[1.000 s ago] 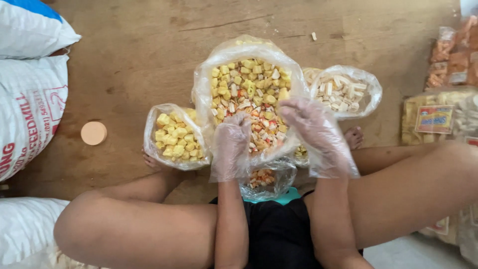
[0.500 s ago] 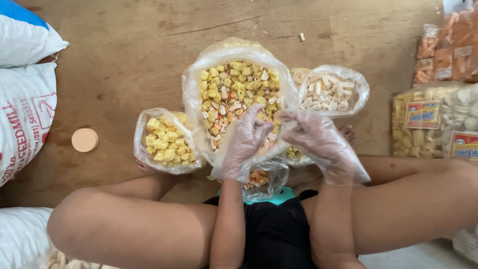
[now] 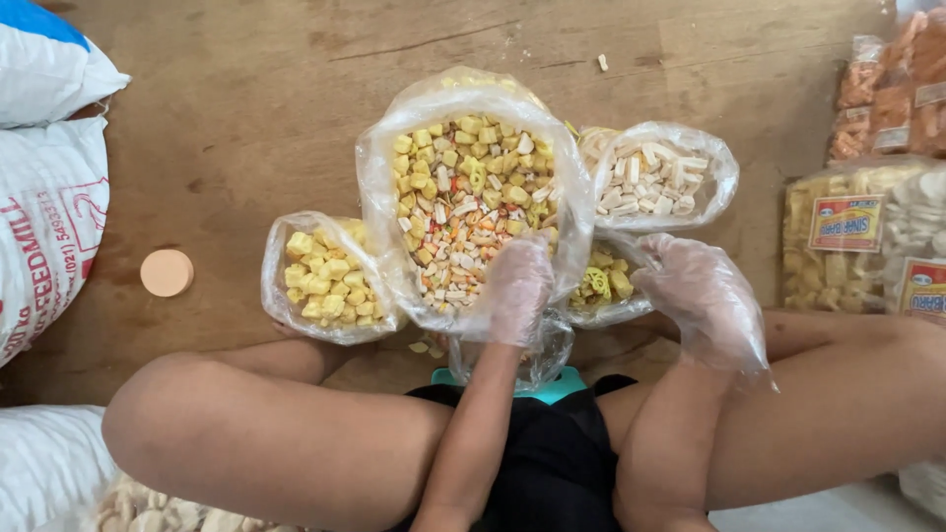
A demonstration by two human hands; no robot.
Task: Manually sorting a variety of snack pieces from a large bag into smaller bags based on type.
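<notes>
- Mixed-snack bag [image 3: 463, 197], centre of frame on the wooden floor [image 3: 246, 99]: thin, floppy plastic, brittle pieces; probably light, best held by its rolled rim.
- Left hand [image 3: 517, 286], gloved, dips inside at the bag's lower right edge, fingers curled; what it holds I cannot tell.
- Right hand [image 3: 705, 296], gloved, loosely open, empty, just right of it.

Both hands gloved: left hand [image 3: 519, 286] and right hand [image 3: 702, 296] each in a thin, clear, loose-fitting plastic glove, wrinkled, cuff ending near the wrist. Forearms bare, no sleeves visible. Legs bare from the knees; black shorts at the lap
</notes>
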